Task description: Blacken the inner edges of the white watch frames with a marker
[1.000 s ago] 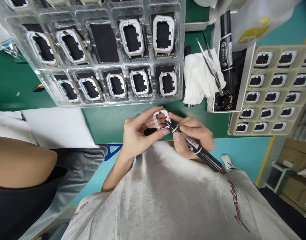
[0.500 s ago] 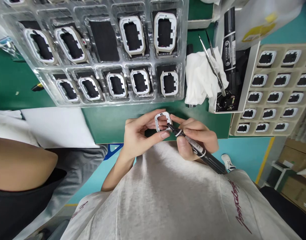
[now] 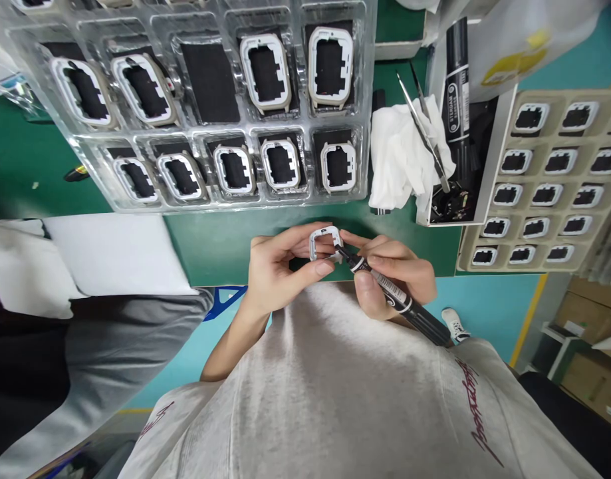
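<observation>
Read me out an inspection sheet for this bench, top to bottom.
Surface: green tabletop, bearing a clear tray of pale frames.
Work things: white frame; black marker, tip at the frame, contact unclear.
Clutter: tweezers across a crumpled white cloth; open box with a second marker.
Hands: left hand holds the frame; right hand grips the black marker.
Cables: nothing seen.
Surroundings: beige tray of frames, right; another person's grey-clad leg, left; blue floor.

White frame (image 3: 313,245), black marker (image 3: 395,296) (white-ringed).
</observation>
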Available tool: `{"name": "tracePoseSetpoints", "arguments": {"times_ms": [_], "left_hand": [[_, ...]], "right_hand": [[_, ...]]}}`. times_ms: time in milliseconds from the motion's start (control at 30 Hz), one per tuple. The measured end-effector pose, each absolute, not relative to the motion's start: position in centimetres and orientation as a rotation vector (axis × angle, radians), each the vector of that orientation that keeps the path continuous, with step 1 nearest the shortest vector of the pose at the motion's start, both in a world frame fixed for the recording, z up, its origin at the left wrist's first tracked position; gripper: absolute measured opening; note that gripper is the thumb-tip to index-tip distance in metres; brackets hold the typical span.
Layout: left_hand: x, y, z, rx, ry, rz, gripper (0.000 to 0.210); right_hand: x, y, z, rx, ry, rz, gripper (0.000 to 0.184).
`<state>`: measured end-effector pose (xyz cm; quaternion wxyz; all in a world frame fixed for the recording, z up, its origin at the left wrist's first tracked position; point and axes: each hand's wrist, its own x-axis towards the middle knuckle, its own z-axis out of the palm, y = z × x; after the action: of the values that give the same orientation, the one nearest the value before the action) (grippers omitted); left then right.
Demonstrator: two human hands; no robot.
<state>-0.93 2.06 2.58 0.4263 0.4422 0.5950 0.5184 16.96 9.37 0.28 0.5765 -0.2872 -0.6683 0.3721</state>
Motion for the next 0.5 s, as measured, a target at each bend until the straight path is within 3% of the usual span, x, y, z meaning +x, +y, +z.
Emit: {"name": "tracePoseSetpoints", "arguments": {"times_ms": [167, 333, 500], "left_hand": [[-0.6, 2.2, 2.6, 1.105, 1.436, 1.386, 0.055], [-0.3, 2.1, 2.7, 1.12, 1.453, 1.41, 0.07], [-0.1, 1.9, 2.8, 1.157, 1.523, 1.357, 0.068]], "right_hand": [[16.8, 9.6, 0.8, -0.63, -1.476, 0.872, 0.015], [17.4, 9.5, 1.2, -0.75, -1.472, 1.008, 0.014], [17.7, 9.4, 1.7, -0.869, -1.433, 1.083, 0.015]]}}
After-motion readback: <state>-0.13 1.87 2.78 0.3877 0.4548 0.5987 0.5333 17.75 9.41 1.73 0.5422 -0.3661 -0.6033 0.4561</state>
